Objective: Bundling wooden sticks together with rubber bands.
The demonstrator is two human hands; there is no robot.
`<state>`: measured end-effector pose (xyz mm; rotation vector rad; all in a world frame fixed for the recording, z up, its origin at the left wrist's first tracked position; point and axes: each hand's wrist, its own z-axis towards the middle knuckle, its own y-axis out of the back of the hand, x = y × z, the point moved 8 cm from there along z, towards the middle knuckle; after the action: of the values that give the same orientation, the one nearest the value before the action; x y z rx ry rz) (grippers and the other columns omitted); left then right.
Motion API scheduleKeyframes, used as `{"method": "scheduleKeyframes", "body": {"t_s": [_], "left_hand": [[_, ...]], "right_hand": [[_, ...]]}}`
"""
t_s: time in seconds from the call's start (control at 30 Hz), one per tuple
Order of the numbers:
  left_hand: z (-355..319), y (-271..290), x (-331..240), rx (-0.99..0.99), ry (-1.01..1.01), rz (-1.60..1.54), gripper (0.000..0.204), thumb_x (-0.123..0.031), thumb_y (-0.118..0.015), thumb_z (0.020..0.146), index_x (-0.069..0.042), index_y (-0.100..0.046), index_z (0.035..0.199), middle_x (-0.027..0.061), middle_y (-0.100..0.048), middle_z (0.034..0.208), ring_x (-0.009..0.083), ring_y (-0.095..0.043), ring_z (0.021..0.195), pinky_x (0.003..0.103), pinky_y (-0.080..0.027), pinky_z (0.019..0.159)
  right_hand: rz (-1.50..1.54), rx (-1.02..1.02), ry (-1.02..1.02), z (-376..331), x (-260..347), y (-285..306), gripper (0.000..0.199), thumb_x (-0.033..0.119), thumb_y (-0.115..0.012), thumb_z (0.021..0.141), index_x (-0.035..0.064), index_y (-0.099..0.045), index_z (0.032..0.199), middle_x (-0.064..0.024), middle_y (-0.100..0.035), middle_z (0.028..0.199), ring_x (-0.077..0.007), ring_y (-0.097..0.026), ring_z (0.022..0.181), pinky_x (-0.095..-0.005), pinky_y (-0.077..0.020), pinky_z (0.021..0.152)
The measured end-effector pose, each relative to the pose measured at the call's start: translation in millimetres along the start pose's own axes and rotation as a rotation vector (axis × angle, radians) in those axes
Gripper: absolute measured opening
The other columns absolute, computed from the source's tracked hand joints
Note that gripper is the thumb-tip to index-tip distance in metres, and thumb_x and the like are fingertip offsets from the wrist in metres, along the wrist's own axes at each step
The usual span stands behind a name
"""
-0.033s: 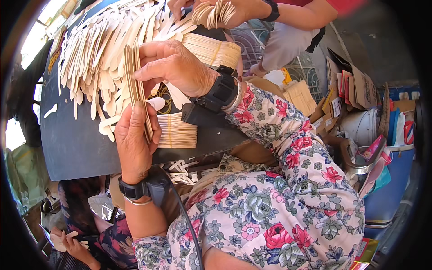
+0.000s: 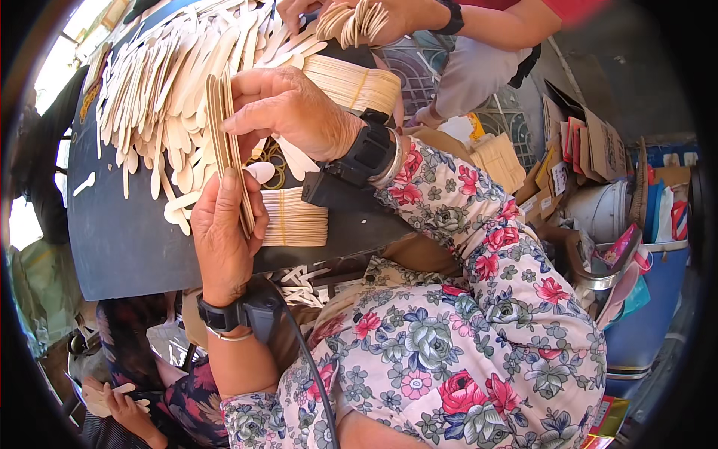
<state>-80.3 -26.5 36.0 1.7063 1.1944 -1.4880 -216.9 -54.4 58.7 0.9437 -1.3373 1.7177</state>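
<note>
My left hand (image 2: 226, 232) is closed round the lower end of a thin upright stack of flat wooden spoons (image 2: 218, 123). The fingers of my right hand (image 2: 292, 112) press against the upper part of the same stack from the right. Just right of my left hand, a banded bundle of wooden spoons (image 2: 295, 217) lies on the dark table (image 2: 120, 239). Behind my right hand is a larger bundle (image 2: 351, 82) with a yellow band round it. Loose rubber bands (image 2: 275, 161) lie between my hands, partly hidden. Beyond them spreads a wide heap of loose wooden spoons (image 2: 161, 90).
Across the table, a co-worker's hand (image 2: 396, 19) holds a fan of spoons (image 2: 355, 22). At the lower left another person's hand (image 2: 127, 411) holds several more. Flattened cardboard (image 2: 602, 146) and a blue barrel (image 2: 651, 307) stand to the right. A black cable (image 2: 318, 382) runs from my left wrist.
My hands and the stack hold still. The co-worker's fan of spoons across the table has shifted very slightly to the left.
</note>
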Motion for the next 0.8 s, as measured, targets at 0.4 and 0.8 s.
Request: {"method": "scheduleKeyframes", "body": {"t_s": [0.4,0.8], "left_hand": [[0,0,0,-0.005,-0.032,0.040,0.034,-0.036,-0.046,0.102,-0.003,-0.058,0.099,-0.0009,-0.051,0.065,0.0035,-0.040,0.044,0.017,-0.023,0.035],[1,2,-3,-0.102,-0.031,0.105,0.040,-0.039,-0.043,0.103,-0.002,-0.058,0.102,0.0023,-0.057,0.069,0.0049,-0.046,0.044,0.018,-0.028,0.033]], "right_hand": [[0.048,0.022,0.019,2,-4,1,0.034,0.004,-0.059,0.083,-0.0082,-0.060,0.114,-0.0129,-0.069,0.097,-0.0177,-0.069,0.079,-0.0261,-0.0583,0.069],[0.007,-0.133,-0.070,0,-10,14,0.028,0.008,-0.062,0.083,-0.0094,-0.058,0.105,-0.0156,-0.067,0.088,-0.0214,-0.071,0.074,-0.0309,-0.0603,0.059]]}}
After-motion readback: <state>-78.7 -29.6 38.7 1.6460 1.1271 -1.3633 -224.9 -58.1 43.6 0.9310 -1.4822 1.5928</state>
